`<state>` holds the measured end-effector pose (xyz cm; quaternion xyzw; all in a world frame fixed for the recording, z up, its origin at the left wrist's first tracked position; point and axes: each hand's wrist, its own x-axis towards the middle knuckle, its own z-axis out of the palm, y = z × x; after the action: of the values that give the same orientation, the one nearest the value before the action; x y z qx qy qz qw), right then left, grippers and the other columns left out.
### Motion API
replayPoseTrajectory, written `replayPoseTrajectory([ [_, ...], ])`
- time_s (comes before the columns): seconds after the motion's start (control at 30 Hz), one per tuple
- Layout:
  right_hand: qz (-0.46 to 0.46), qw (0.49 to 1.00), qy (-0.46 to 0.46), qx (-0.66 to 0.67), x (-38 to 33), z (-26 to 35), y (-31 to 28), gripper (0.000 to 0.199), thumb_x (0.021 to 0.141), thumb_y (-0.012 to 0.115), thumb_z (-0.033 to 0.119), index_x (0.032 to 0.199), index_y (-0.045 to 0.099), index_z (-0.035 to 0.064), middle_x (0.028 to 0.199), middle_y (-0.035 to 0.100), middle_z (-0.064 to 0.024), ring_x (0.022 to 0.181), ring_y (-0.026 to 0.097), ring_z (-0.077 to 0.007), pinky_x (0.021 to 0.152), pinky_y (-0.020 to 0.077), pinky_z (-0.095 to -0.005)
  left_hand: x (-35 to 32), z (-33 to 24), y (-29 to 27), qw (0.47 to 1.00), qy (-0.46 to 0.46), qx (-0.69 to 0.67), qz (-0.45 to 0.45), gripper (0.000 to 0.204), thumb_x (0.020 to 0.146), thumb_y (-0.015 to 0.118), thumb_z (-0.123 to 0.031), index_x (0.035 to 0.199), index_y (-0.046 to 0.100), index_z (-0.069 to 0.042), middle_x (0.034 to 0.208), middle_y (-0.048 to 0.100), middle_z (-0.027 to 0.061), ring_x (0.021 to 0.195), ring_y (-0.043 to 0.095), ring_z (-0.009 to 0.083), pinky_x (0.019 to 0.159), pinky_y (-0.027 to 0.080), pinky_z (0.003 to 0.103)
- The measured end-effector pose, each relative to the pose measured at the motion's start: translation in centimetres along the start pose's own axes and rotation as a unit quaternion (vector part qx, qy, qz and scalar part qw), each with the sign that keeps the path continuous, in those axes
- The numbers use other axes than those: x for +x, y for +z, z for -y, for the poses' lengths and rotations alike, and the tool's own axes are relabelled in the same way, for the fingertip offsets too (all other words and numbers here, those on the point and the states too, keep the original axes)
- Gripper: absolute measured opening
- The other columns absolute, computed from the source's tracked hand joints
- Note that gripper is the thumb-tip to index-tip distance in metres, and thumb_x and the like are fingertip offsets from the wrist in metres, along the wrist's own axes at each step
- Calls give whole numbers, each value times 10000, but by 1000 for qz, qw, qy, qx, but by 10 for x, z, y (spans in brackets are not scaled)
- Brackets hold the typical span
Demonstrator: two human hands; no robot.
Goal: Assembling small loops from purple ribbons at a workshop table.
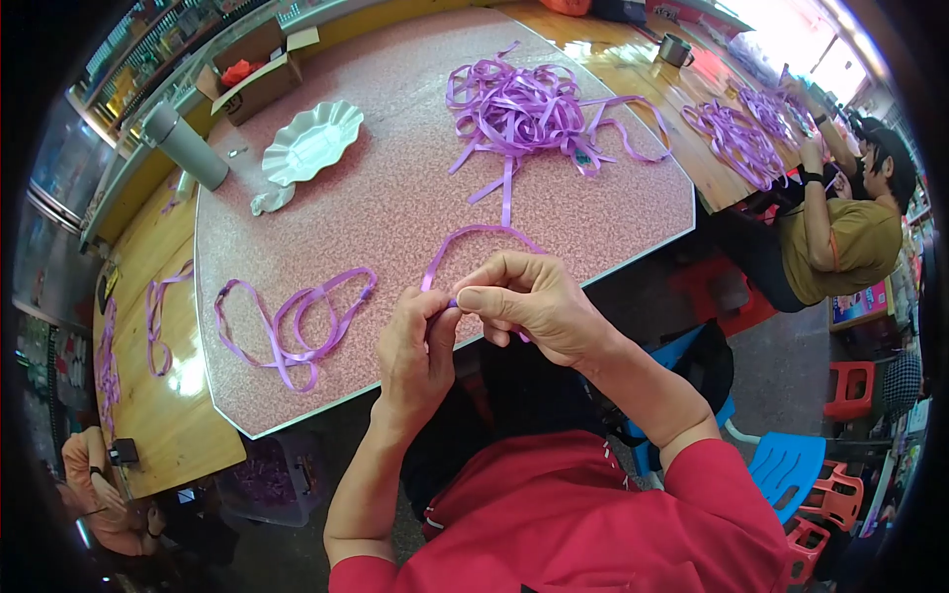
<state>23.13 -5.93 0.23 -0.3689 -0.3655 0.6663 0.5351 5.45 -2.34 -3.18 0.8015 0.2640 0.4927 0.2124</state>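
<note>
Just past the table's near edge, my two hands meet over one purple ribbon (474, 231). My left hand (415, 341) pinches it between thumb and bent fingers. The thumb and forefinger of my right hand (539, 306) close on the same ribbon at a small dark purple spot, too small to make out. From there the ribbon arcs up over the pink speckled table (395, 217) and back down behind my right hand. A big tangled pile of purple ribbons (519, 104) lies at the far side. Looped purple ribbons (297, 331) lie flat to the left of my hands.
A white scalloped dish (312, 141), a grey bottle (186, 145) and an open cardboard box (259, 81) stand at the far left. At right, a person (840, 227) sits by more purple ribbons (736, 143). Another person (99, 484) is at lower left. A blue chair (786, 472) stands behind my right arm.
</note>
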Motion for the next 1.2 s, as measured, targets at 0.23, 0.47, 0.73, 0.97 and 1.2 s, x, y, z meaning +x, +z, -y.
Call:
replayPoseTrajectory([
  [0.23,10,998,-13,-56,-8,8,2,196,922,710,146,1059,717,5,791,654,-5,616,558,-42,546,450,-187,7,-4,-9,999,25,-29,-1,150,885,666,15,1003,587,-34,761,609,104,566,543,221,497,399,329],
  [0.47,15,992,-57,-114,-13,18,3,159,913,699,67,1052,716,-7,817,669,-25,628,571,-56,561,441,-188,18,-15,-21,999,25,6,43,155,843,711,11,950,610,-37,722,610,78,547,569,202,480,404,329],
  [0.73,43,824,-335,-455,-10,25,-5,81,892,694,1,972,703,0,894,669,-52,692,607,-79,610,476,-229,28,-19,-29,987,97,63,108,166,812,729,14,928,621,-38,715,624,76,548,583,213,483,424,319],
  [0.97,7,973,-164,-160,-14,5,6,105,908,690,27,1006,693,-11,888,682,-67,706,635,-100,611,476,-227,19,-21,-17,999,-1,-36,41,132,847,719,2,931,623,-34,679,598,62,492,521,146,455,373,283],
  [1.2,-40,995,-87,17,-6,-11,10,120,926,682,66,1020,689,-8,896,687,-63,678,634,-96,584,469,-203,3,-1,5,996,-9,-65,-55,122,880,692,7,975,619,-18,683,572,61,522,489,120,468,355,266],
])
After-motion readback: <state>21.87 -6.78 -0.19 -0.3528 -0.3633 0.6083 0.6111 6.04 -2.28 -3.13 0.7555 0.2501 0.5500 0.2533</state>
